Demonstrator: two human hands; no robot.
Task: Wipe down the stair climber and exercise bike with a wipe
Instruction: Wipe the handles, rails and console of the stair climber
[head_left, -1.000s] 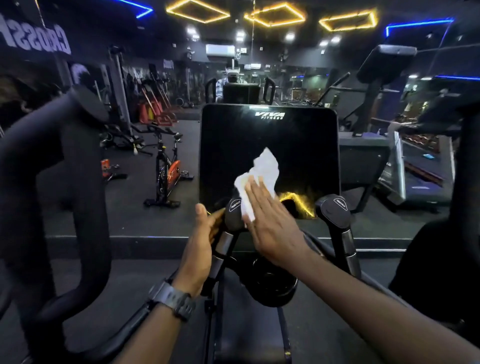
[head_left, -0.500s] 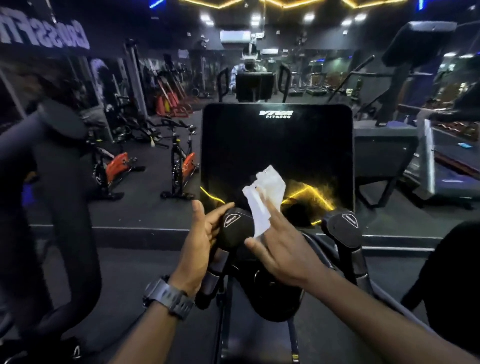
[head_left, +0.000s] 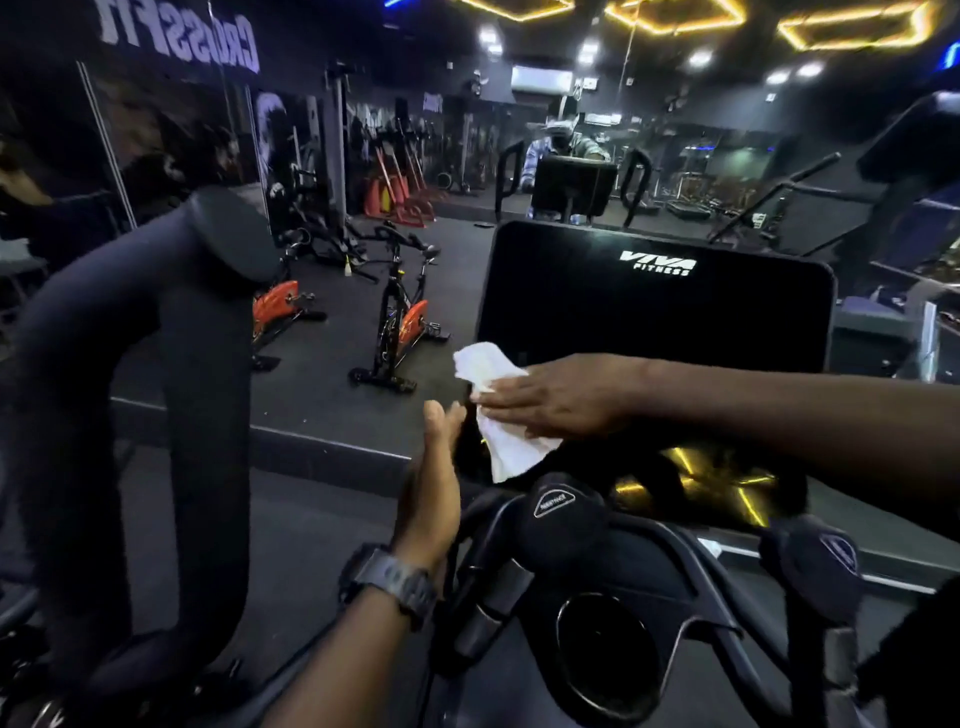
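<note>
Two hands work at the console screen: the right hand, fingers flat, presses a white wipe against the screen's lower left edge; the left hand, fingers straight, stands edge-on just beside it, above the handle knob.

The console screen was glossy black and mirror-smooth; the wipe looked like crumpled white paper; the handgrips were matt.

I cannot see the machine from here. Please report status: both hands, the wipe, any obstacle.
Right hand flat, pressing crumpled white wipe on glossy black console screen, lower left corner. Left hand open beside screen edge, holding nothing. Nothing blocking the screen.
</note>
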